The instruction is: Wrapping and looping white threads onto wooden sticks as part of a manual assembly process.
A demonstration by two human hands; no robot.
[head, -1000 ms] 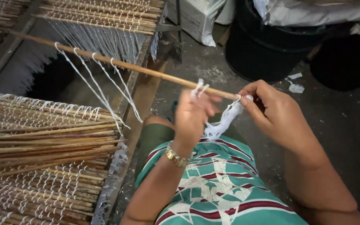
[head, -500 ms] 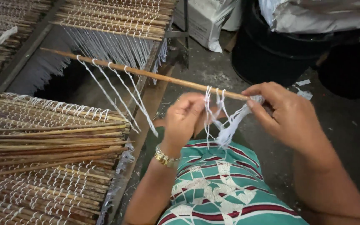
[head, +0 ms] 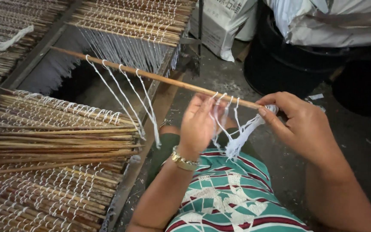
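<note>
We are pinching the near end of a thin wooden stick [head: 159,78] between the thumb and curled fingers of our right hand [head: 299,124], which is closing firmly around it together with a small bundle of white cotton string [head: 241,135]. Our left hand [head: 200,124] is working just beside it, the fingers half closed and threading among the string loops hanging from the stick; how tightly they are gripping any one strand we cannot tell. The loose ends of the string are dangling between the two hands and brushing against the green patterned cloth [head: 232,197] covering our lap. A gold-coloured bracelet [head: 182,160] is sitting on the left wrist.

The stick is running diagonally from the hands up and to the left, crossing the open gap of a wooden frame [head: 147,107]. Four further white strands [head: 123,101] are hanging from its middle and slanting down toward the frame's edge. To the left we are seeing a mat of bound reed sticks [head: 52,172], knotted with white string in rows, and beyond the gap a second such mat [head: 134,19] with a fringe of strings falling from it. At upper right a white sack [head: 222,23] and a black tub [head: 288,64] are standing on the grey concrete floor [head: 220,77].
</note>
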